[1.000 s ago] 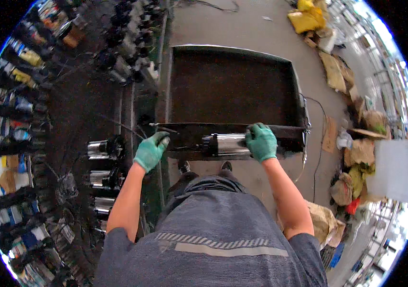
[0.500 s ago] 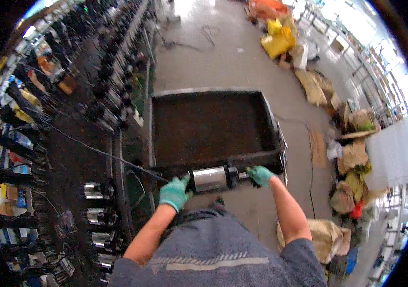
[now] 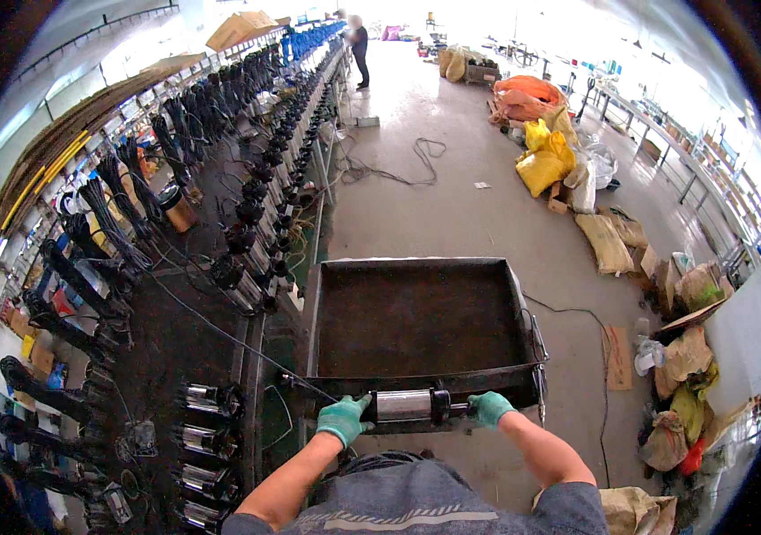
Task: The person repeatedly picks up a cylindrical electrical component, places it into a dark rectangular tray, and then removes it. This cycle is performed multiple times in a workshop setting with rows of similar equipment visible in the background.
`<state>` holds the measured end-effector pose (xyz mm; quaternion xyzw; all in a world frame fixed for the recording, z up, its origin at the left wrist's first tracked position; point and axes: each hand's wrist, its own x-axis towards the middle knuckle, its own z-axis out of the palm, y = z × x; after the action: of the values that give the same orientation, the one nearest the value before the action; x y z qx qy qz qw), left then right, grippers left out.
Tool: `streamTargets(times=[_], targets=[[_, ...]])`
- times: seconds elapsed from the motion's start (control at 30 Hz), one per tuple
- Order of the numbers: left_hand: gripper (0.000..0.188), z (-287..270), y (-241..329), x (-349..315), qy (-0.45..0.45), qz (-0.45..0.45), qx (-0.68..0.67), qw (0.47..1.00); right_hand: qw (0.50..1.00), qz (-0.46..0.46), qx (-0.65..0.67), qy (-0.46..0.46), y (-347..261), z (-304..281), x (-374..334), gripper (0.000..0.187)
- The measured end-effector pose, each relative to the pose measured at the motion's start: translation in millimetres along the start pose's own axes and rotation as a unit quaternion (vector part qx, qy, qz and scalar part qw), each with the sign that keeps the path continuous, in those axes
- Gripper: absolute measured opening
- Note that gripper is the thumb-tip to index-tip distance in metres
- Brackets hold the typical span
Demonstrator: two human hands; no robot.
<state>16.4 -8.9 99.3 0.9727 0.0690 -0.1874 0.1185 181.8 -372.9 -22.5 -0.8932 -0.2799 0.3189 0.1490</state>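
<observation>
A silver cylindrical motor with black end caps lies sideways in front of me, along the near edge of a metal tank. Around its left end is my left hand, closed and in a green glove. My right hand, gloved the same way, grips the thin shaft end on the right; its fingertips are partly hidden. A black cable runs from the bench on the left toward the motor's left end.
More motors lie in a row on the dark bench at left, with coiled black cables behind. Sacks and cardboard line the right side. Another cable crosses the floor. A person stands far off.
My view has tilted up, so the tank and both hands appear lower. The motor stays between my hands and now looks more level.
</observation>
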Motion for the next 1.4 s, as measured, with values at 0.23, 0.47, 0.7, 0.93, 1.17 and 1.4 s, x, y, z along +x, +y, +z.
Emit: streamTargets(times=[0.23,0.47,0.7,0.93,1.17,1.4], targets=[[0.073,0.5,6.1,-0.1,-0.025,-0.018,-0.006,0.999,0.999,0.016,-0.031,0.002,-3.8,-8.4,-5.0,0.022],[0.073,-1.0,7.8,3.6,-0.04,-0.014,-0.001,0.999,0.927,0.086,0.345,-0.122,32.8,-4.6,10.7,0.031],[0.074,-0.3,3.6,1.1,-0.044,-0.027,-0.006,0.999,0.769,0.025,0.632,-0.085,-0.3,-12.0,-21.6,0.023],[0.078,7.8,-3.4,3.4,-0.042,-0.025,-0.006,0.999,0.666,0.055,0.72,-0.186,4.4,-15.0,-10.3,0.03],[0.074,7.2,3.8,6.8,-0.025,0.005,-0.02,0.999,0.891,0.028,0.415,-0.179,48.9,-1.4,14.8,0.036],[0.073,13.0,-5.5,1.4,-0.014,-0.011,-0.033,0.999,0.987,0.056,-0.12,-0.091,1.9,-1.5,23.1,0.033]])
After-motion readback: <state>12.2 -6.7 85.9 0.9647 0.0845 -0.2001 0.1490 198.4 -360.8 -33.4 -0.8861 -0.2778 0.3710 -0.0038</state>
